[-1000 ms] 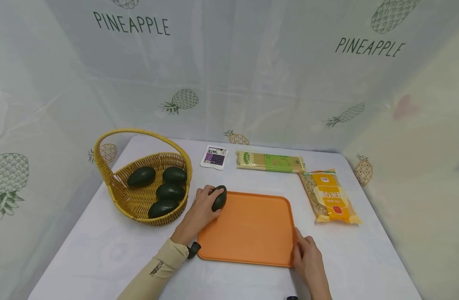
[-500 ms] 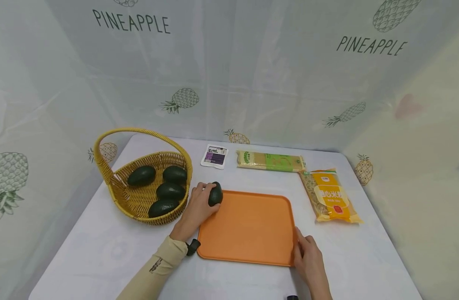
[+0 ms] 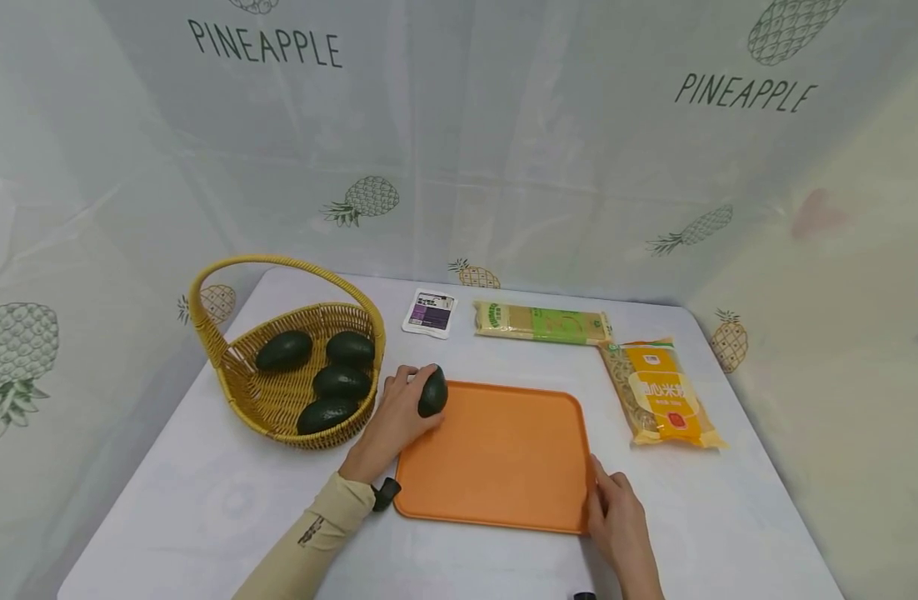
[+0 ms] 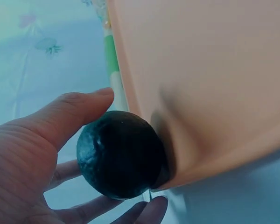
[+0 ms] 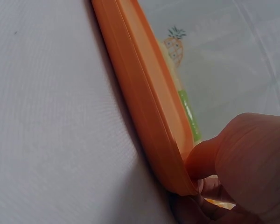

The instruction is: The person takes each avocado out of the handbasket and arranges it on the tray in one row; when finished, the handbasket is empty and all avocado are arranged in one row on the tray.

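Note:
My left hand holds a dark green avocado at the far left corner of an orange tray. In the left wrist view the thumb lies along one side of the avocado and the fingers curl round the other, with the fruit right at the tray's corner. My right hand pinches the tray's near right edge, thumb on the rim and fingers beneath, as the right wrist view shows. Left of the tray stands a yellow woven basket with several avocados in it.
Behind the tray lie a small white and purple packet and a long noodle pack. An orange and yellow bag of noodles lies to its right. The basket's tall handle arches up. A pineapple-print sheet hangs behind the table.
My left hand has shifted slightly back and to the left with the avocado, which now stands more upright. The right hand stays on the tray edge.

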`<state>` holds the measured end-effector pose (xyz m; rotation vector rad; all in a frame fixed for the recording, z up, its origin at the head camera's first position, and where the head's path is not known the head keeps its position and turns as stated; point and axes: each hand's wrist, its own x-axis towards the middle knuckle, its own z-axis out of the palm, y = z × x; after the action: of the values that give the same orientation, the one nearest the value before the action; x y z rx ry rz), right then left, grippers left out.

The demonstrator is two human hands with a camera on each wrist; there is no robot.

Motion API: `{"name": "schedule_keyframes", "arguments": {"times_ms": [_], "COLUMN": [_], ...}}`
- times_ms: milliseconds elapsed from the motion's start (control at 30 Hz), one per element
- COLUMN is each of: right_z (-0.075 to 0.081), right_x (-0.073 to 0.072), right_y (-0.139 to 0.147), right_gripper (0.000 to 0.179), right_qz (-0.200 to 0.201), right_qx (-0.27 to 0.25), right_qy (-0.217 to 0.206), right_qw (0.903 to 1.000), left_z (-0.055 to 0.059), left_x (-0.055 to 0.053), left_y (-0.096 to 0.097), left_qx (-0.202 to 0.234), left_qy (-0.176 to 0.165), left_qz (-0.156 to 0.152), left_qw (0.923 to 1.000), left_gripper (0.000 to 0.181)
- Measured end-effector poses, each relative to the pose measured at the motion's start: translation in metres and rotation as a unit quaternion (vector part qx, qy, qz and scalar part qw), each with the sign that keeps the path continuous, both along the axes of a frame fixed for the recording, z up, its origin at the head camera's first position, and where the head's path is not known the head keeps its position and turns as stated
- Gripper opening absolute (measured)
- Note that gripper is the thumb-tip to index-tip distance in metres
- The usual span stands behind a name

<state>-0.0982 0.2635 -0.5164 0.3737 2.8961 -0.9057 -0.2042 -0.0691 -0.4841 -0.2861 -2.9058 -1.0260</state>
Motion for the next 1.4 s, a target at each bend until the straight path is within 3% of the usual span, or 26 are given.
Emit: {"name": "schedule_keyframes", "arguments": {"times_ms": [333,533,800,1100,1400], "right_z": [-0.001,0.001,0.0,-0.002,-0.001], "right_x": [0.0,-0.001,0.0,0.0,0.0], "right_y": [0.0,0.002,0.001,0.0,0.002], "right_gripper": [0.055,0.056,0.054,0.054,0.054], "right_qz": [0.012,0.01,0.007,0.008,0.013], "right_qx": [0.007,0.004,0.002,0.003,0.01], "right_qy": [0.011,0.005,0.009,0.005,0.017], "right_qw": [0.9998,0.9999,0.9999,1.0,0.9997], "left_z": [0.002,0.014,0.033,0.055,0.061], "left_x": [0.005,0.009,0.018,0.033,0.037], "left_y": [-0.002,-0.004,-0.008,-0.03,-0.054], "left_qx": [-0.002,0.009,0.021,0.087,0.096], "left_qy": [0.017,0.016,-0.014,-0.051,-0.024], "left_qz": [0.0,0.009,0.007,-0.004,-0.006], "left_qw": [0.9999,0.9998,0.9997,0.9949,0.9951], "left_gripper": [0.074,0.072,0.069,0.061,0.052]}}
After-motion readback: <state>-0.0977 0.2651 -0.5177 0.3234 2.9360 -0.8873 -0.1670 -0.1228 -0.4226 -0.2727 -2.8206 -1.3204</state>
